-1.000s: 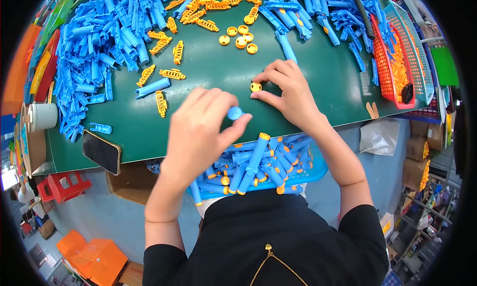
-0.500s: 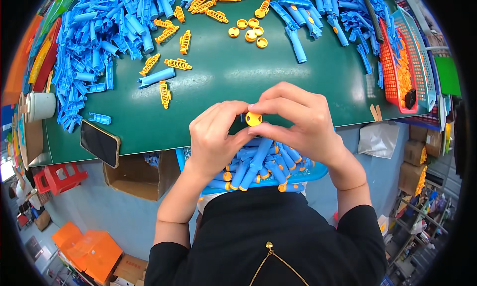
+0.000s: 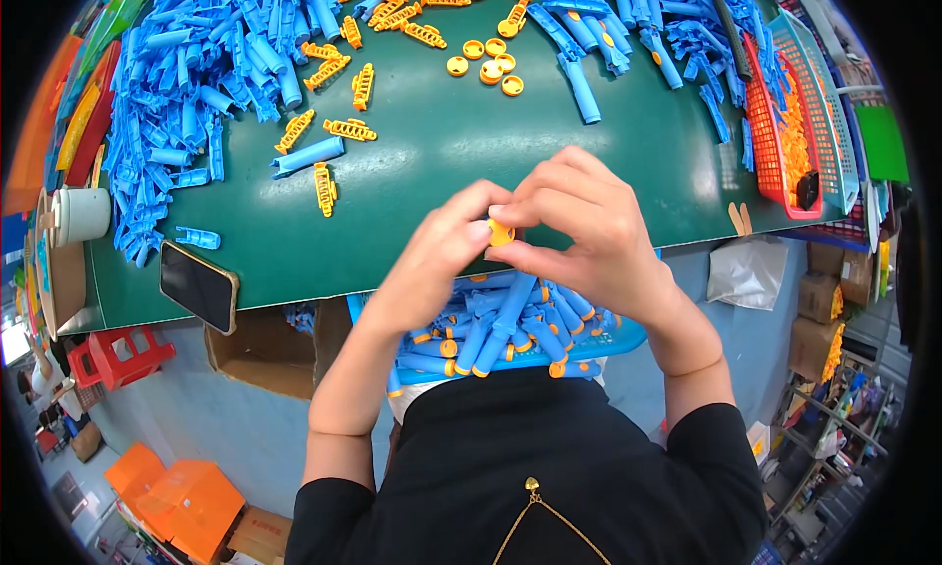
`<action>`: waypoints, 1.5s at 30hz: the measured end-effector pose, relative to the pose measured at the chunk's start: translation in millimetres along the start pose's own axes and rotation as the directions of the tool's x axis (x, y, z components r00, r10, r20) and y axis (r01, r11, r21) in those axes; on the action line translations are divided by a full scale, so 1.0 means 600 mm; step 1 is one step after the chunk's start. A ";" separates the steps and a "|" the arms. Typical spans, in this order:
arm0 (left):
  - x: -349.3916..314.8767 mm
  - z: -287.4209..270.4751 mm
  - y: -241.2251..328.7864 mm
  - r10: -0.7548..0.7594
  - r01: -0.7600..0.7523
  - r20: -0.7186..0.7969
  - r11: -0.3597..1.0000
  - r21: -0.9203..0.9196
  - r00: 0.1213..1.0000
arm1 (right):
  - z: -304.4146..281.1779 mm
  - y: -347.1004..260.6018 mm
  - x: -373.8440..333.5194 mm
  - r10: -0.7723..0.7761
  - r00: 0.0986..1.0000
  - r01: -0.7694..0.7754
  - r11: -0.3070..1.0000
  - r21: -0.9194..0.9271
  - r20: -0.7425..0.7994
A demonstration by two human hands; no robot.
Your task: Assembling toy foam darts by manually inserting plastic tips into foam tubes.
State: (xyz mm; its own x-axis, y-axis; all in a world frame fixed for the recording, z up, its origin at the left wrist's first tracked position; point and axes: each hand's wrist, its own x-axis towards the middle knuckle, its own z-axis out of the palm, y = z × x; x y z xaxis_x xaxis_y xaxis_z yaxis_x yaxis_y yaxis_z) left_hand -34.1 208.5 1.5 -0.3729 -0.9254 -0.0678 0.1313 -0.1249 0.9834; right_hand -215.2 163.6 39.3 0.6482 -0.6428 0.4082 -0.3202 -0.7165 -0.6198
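A small round yellow cap (image 3: 501, 233) is pinched between my two hands above the near table edge. My right hand (image 3: 594, 222) grips its right side between thumb and fingers. My left hand (image 3: 446, 246), slightly blurred, is closed at the cap's left side with the thumb pressing on it. Whether the cap is joined to another part behind my fingers is hidden. Below my hands, a blue basket (image 3: 616, 343) holds many blue tubes (image 3: 510, 310) with yellow ends. Farther off on the table lie several loose yellow caps (image 3: 491, 72).
Heaped blue half-shells (image 3: 186, 84) cover the left of the green table (image 3: 422, 163), with more blue parts (image 3: 589, 35) at the back right. Yellow ladder-shaped pieces (image 3: 350, 129) lie scattered between. A phone (image 3: 199, 283) overhangs the front left edge; a red basket (image 3: 770, 124) stands right.
My left hand has shifted, its fingers lifting and its thumb coming over the cap's left side. The cap has tilted a little. My right hand keeps nearly the same place.
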 end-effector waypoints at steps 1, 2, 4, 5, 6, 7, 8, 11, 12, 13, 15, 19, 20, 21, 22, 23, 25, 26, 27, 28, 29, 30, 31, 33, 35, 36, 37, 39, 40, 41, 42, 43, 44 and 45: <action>0.009 0.005 -0.014 0.048 -0.048 0.002 0.998 0.047 0.999 | 0.001 0.003 0.002 0.002 1.000 -0.001 1.000 0.015 -0.022; 0.011 0.008 -0.022 0.114 -0.112 -0.014 0.990 0.087 0.993 | 0.002 0.005 0.003 0.003 0.999 -0.002 1.000 0.028 -0.045; 0.011 0.012 -0.028 0.183 -0.179 -0.017 0.976 0.126 0.983 | 0.005 0.008 0.000 0.034 0.999 -0.033 0.998 0.052 -0.016; 0.009 0.012 -0.031 0.175 -0.171 -0.040 0.981 0.095 0.984 | 0.007 0.007 -0.001 0.063 0.998 -0.064 0.994 0.084 0.020; 0.009 0.013 -0.033 0.167 -0.163 -0.064 0.984 0.065 0.984 | 0.007 0.006 0.001 0.077 0.997 -0.079 0.993 0.090 0.023; 0.009 0.015 -0.035 0.171 -0.167 -0.058 0.984 0.067 0.983 | 0.006 0.005 0.000 0.076 0.997 -0.078 0.993 0.086 0.018; 0.009 0.016 -0.037 0.184 -0.179 -0.071 0.981 0.072 0.980 | 0.006 0.005 -0.001 0.088 0.996 -0.090 0.991 0.097 0.024; 0.007 0.019 -0.028 0.174 -0.170 -0.076 0.984 0.059 0.982 | 0.007 0.020 -0.005 0.061 0.997 -0.067 0.981 0.185 0.038; 0.004 0.020 -0.023 0.141 -0.139 -0.074 0.990 0.035 0.987 | 0.004 0.030 -0.003 0.026 0.998 -0.039 0.963 0.268 0.053; 0.001 0.014 -0.022 0.154 -0.151 -0.069 0.988 0.045 0.986 | -0.006 0.047 0.004 -0.043 0.994 0.004 0.935 0.355 0.102; -0.014 -0.001 -0.016 -0.010 -0.018 0.182 0.988 0.151 0.983 | -0.021 0.080 0.025 0.036 0.996 -0.061 0.949 0.310 0.085; -0.004 0.016 0.026 0.101 -0.185 0.252 0.924 0.336 0.962 | -0.027 0.178 0.094 0.050 0.982 -0.079 0.984 -0.157 -0.185; 0.016 0.009 0.040 0.098 -0.192 0.230 0.880 0.435 0.968 | -0.018 0.205 0.107 -0.003 0.976 -0.060 0.957 -0.285 -0.219; 0.037 -0.003 0.055 0.097 -0.190 0.198 0.824 0.534 0.975 | -0.008 0.223 0.119 -0.065 0.968 -0.040 0.915 -0.402 -0.243; 0.064 -0.013 0.064 0.083 -0.135 0.120 0.825 0.549 0.989 | -0.004 0.235 0.126 -0.072 0.966 -0.036 0.913 -0.406 -0.249; 0.096 -0.027 0.076 0.102 -0.120 0.064 0.783 0.610 0.993 | -0.003 0.244 0.131 -0.040 0.979 -0.053 0.899 -0.434 -0.201; 0.172 -0.058 0.080 0.230 -0.133 -0.041 0.687 0.714 0.972 | 0.001 0.257 0.132 -0.025 0.985 -0.059 0.880 -0.471 -0.171; 0.208 -0.070 0.086 0.244 -0.112 -0.083 0.686 0.719 0.966 | 0.000 0.258 0.128 -0.036 0.985 -0.051 0.873 -0.484 -0.170; 0.242 -0.081 0.091 0.272 -0.067 -0.129 0.610 0.789 0.954 | -0.003 0.251 0.123 -0.047 0.985 -0.044 0.865 -0.500 -0.168; 0.277 -0.097 0.078 0.372 -0.155 -0.107 0.609 0.778 0.922 | 0.000 0.237 0.117 -0.029 0.986 -0.061 0.858 -0.509 -0.166; 0.302 -0.102 0.078 0.380 -0.161 -0.108 0.609 0.776 0.919 | -0.003 0.216 0.108 -0.060 0.986 -0.029 0.851 -0.524 -0.153; 0.326 -0.104 0.075 0.454 -0.202 -0.047 0.483 0.852 0.890 | -0.004 0.189 0.091 -0.065 0.985 -0.018 0.881 -0.472 -0.159; 0.349 -0.098 0.069 0.517 -0.236 0.024 0.349 0.907 0.856 | -0.007 0.164 0.068 -0.067 0.984 -0.009 0.907 -0.422 -0.165; 0.387 -0.074 0.052 0.553 -0.293 0.157 0.166 0.942 0.818 | -0.020 0.124 0.016 0.083 0.991 -0.109 0.955 -0.277 -0.104; 0.409 -0.053 0.038 0.525 -0.313 0.214 0.105 0.944 0.824 | -0.022 0.106 -0.027 0.168 0.983 -0.182 0.953 -0.243 -0.078; 0.415 -0.047 0.031 0.543 -0.339 0.257 0.055 0.939 0.799 | -0.017 0.103 -0.042 0.173 0.981 -0.190 0.950 -0.247 -0.091; 0.420 -0.039 0.030 0.559 -0.369 0.305 0.001 0.929 0.771 | -0.011 0.107 -0.054 0.180 0.979 -0.198 0.947 -0.252 -0.093; 0.421 -0.031 0.029 0.583 -0.409 0.335 -0.005 0.913 0.740 | 0.000 0.114 -0.069 0.177 0.972 -0.205 0.959 -0.195 -0.155; 0.416 -0.034 0.029 0.506 -0.461 0.425 -0.060 0.885 0.750 | 0.003 0.114 -0.071 0.168 0.971 -0.202 0.958 -0.204 -0.172; 0.409 -0.035 0.029 0.420 -0.514 0.508 -0.111 0.851 0.752 | 0.002 0.113 -0.072 0.167 0.971 -0.201 0.959 -0.201 -0.174; 0.403 -0.032 0.028 0.392 -0.492 0.499 -0.127 0.861 0.773 | -0.001 0.112 -0.072 0.205 0.963 -0.235 0.957 -0.171 -0.176; 0.400 -0.033 0.026 0.435 -0.487 0.513 -0.180 0.855 0.740 | -0.004 0.111 -0.070 0.234 0.957 -0.259 0.956 -0.139 -0.172; 0.398 -0.030 0.024 0.446 -0.444 0.507 -0.246 0.862 0.738 | -0.005 0.111 -0.071 0.223 0.960 -0.247 0.960 -0.133 -0.169; 0.398 -0.029 0.022 0.456 -0.397 0.502 -0.311 0.863 0.734 | -0.007 0.110 -0.073 0.223 0.960 -0.247 0.959 -0.136 -0.167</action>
State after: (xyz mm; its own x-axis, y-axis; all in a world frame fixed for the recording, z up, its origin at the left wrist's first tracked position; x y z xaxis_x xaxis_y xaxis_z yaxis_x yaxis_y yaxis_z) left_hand -105.6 -20.5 -4.4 -0.6752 -0.5570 0.4835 -0.6858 0.7155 -0.1334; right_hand -267.3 143.5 -16.6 0.4352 -0.8227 0.3657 -0.5613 -0.5655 -0.6043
